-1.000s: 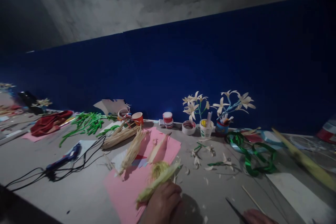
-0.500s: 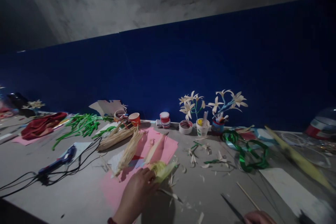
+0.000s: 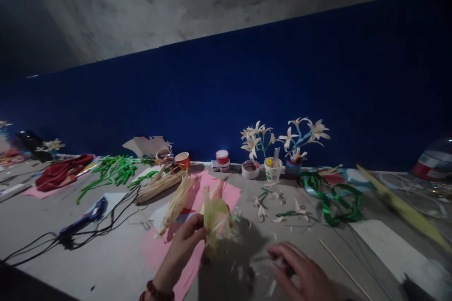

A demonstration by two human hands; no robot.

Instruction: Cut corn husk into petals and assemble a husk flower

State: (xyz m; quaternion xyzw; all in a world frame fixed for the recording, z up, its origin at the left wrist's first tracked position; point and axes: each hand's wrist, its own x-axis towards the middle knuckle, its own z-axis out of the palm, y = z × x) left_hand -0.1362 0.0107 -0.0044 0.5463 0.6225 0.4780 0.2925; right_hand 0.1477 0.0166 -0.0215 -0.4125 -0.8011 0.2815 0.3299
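Note:
My left hand [image 3: 187, 240] pinches a pale yellow-green husk-like sheet [image 3: 213, 223] and holds it upright above the pink paper [image 3: 231, 188]. A paler, crumpled part of the bundle spreads to the right. To the right, my right hand [image 3: 298, 270] hovers over the grey table with curled fingers, smeared by motion. A faint light streak shows at its fingertips, but what it holds is unclear. Small pale scraps [image 3: 272, 287] lie between the hands. Beyond them rest cut white flower pieces with green stems [image 3: 291, 214]. A thin wooden stick [image 3: 341, 265] lies right of my right hand.
Dried husks [image 3: 174, 202] and a blue glue gun [image 3: 84, 218] with black cords lie left. At the back stand white flowers [image 3: 252, 141] in a cup [image 3: 273, 171] and a red-white jar [image 3: 222, 161]. Green ribbon [image 3: 330, 216] and a white sheet [image 3: 391, 254] are right.
My left hand has lifted the yellow-green sheet from near the table to upright. My right hand has moved left and further into view; the dark pointed tool beside it no longer shows clearly.

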